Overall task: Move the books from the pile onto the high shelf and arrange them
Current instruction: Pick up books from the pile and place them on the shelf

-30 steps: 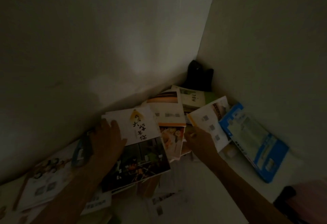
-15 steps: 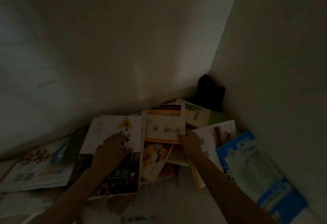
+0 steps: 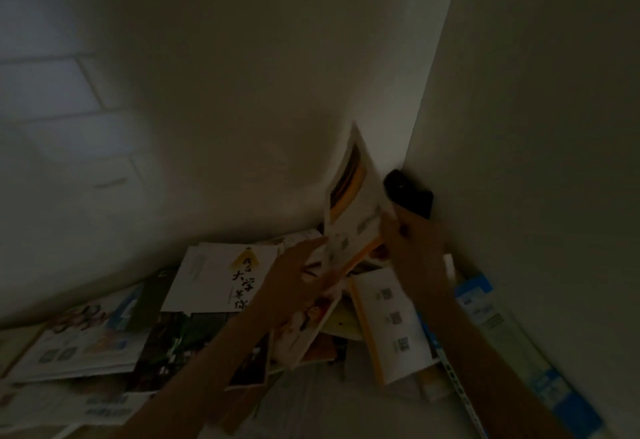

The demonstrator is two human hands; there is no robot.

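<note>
Both hands, left (image 3: 298,279) and right (image 3: 412,248), grip a raised orange-banded book (image 3: 353,203), hiding its lower edge; the dim pile (image 3: 207,300) blurs.

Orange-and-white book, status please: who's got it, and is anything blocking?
Both hands on the orange-and-white book: left hand at its lower edge, right hand gripping its right side. Book tilted up near the wall corner. Black object sits in that corner behind it.

White-topped book cover (image 3: 221,279), lying flat in pile: large black brush characters running downward, "大学" legible, next two characters below look like "等你", uncertain. Small dark characters on yellow triangular emblem above them, too blurred to read. Print on other covers dim and blurred, unreadable.
</note>
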